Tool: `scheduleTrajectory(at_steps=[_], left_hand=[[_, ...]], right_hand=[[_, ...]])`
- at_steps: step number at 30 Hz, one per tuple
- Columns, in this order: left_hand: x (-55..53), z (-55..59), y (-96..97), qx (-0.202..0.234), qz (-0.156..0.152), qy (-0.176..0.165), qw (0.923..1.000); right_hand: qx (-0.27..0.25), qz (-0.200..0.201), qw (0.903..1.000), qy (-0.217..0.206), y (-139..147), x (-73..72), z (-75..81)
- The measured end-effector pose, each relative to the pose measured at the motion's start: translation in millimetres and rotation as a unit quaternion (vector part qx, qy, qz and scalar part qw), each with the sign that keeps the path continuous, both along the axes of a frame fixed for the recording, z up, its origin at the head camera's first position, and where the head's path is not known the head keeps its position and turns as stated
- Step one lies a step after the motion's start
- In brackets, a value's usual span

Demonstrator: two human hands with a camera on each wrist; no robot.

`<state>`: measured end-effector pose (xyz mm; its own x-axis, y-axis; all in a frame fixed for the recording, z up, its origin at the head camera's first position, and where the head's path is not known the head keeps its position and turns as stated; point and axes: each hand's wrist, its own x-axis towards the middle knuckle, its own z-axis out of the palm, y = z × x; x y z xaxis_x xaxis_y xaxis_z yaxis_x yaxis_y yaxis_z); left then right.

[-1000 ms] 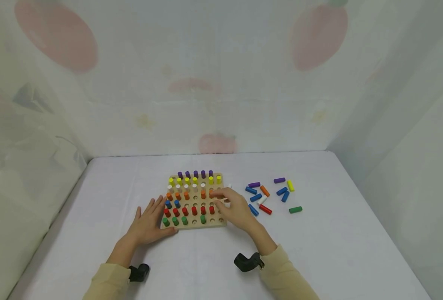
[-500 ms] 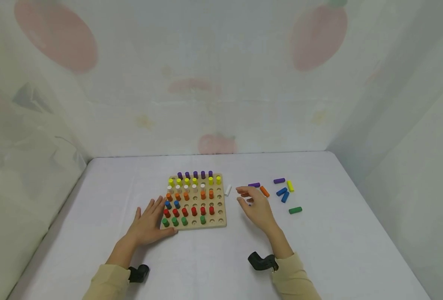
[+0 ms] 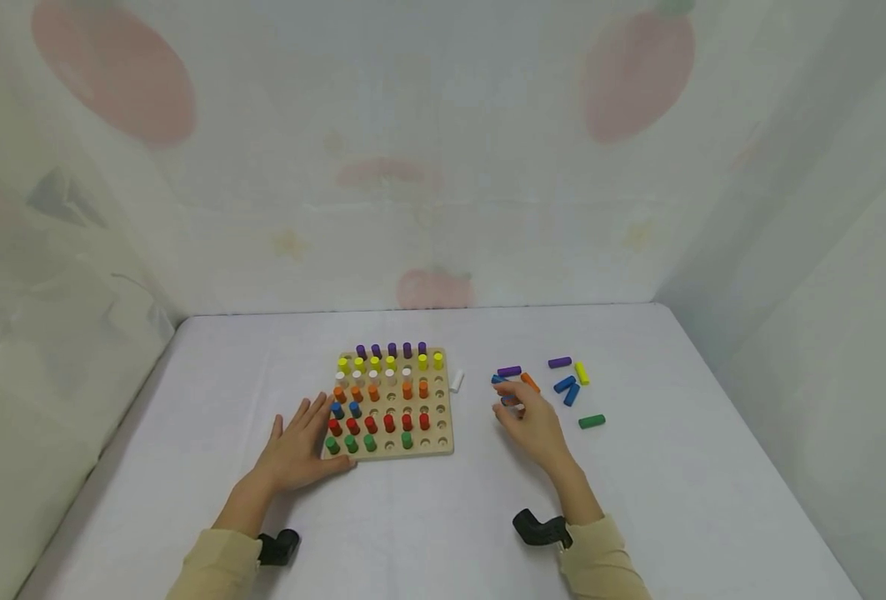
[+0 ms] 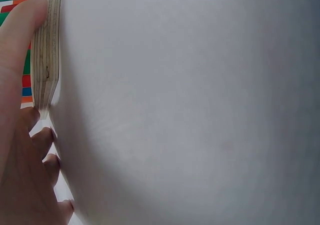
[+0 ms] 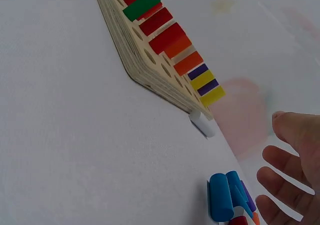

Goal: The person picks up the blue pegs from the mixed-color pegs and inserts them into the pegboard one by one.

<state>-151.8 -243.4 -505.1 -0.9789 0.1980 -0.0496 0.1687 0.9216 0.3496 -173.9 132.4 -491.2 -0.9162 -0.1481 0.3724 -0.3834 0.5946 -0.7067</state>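
Observation:
A wooden pegboard [image 3: 412, 451] holds rows of purple, yellow, white, orange, blue, red and green pegs, with some holes bare. My left hand [image 3: 292, 454] rests at its left front corner, fingers spread and thumb along the front edge. In the left wrist view the thumb lies against the board's layered side [image 4: 47, 50]. My right hand [image 3: 536, 427] hovers over loose pegs right of the board, its fingers loosely bent and nothing between them. The right wrist view has a loose blue peg [image 5: 220, 197] below those fingers. The hand partly covers blue pegs in the head view.
One white peg [image 3: 457, 382] lies just beside the board's right edge. Farther right are a purple peg [image 3: 560, 362], a yellow peg [image 3: 581, 372], two blue pegs [image 3: 565, 384] and a green peg [image 3: 592, 422]. Patterned curtains [image 3: 435, 250] stand behind the white table [image 3: 675, 467].
My right hand has let go of an orange peg, which stands in the board, and has moved right over the loose pegs. The left hand has stayed in place.

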Motion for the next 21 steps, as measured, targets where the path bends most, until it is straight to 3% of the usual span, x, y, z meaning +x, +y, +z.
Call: scheduleTrajectory(at_steps=[13,21], left_hand=[[-1.8,-2.7,-1.2,-0.004,-0.002,-0.009,0.9999],[-2.2,-1.8,-1.2,-0.005,-0.003,-0.010,0.9999]], right_hand=[[0.065,-0.044,0.9966,-0.025,9.8,6.6,-14.6],[0.088,-0.052,0.9938,-0.044,10.8,8.7,-16.8]])
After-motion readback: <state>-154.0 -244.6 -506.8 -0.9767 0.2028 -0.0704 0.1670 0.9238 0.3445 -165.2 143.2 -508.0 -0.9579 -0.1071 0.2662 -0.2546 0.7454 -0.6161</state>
